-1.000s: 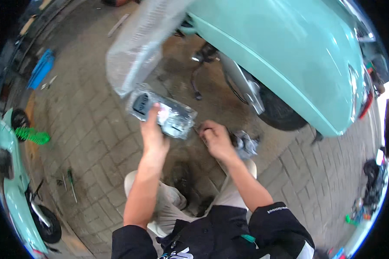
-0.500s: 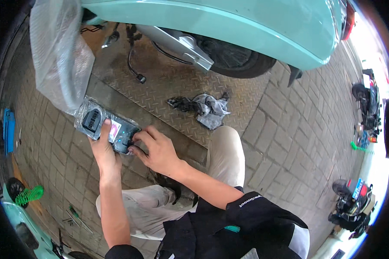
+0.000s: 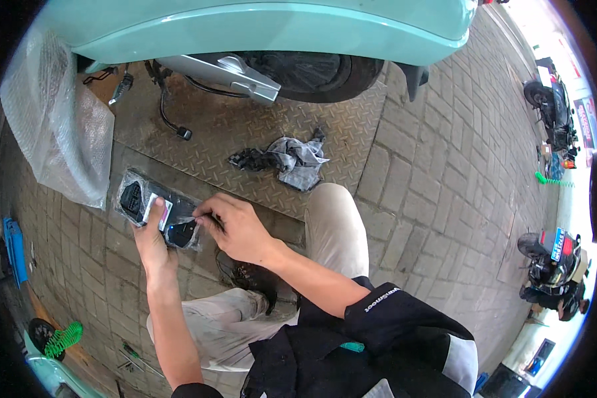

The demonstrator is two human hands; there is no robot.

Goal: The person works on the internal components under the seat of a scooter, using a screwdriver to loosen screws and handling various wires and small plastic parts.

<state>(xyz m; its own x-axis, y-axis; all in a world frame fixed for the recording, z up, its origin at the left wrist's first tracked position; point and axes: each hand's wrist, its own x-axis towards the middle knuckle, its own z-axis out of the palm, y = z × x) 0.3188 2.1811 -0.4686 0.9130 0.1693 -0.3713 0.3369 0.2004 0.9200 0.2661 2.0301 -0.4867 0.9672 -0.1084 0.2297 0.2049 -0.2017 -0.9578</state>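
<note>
My left hand point(image 3: 152, 235) grips a plastic-wrapped black part point(image 3: 146, 196) with a small label, its thumb lying over the wrapper. At the package's right end, my right hand point(image 3: 235, 232) has thumb and index finger pinched on the clear wrapping. Beyond my hands, a crumpled grey and black rag point(image 3: 297, 159) lies on a metal tread plate point(image 3: 350, 119), below a mint-green scooter body point(image 3: 298, 26) with a black wheel point(image 3: 338, 73) and silver swingarm. A dark cable with a connector point(image 3: 182, 132) hangs down onto the plate.
Bubble wrap point(image 3: 56, 119) lies at upper left. Green coiled hose point(image 3: 63, 338), tools point(image 3: 132, 358), a blue plastic item point(image 3: 14, 252) and another mint scooter point(image 3: 50, 371) are at left. Parked scooters point(image 3: 554, 265) line the right side. My bent knee point(image 3: 335, 219) is beside the plate.
The view has shifted and levelled on the scooter. My right hand has moved left onto the package, and its fingers now pinch the wrapper at that end.
</note>
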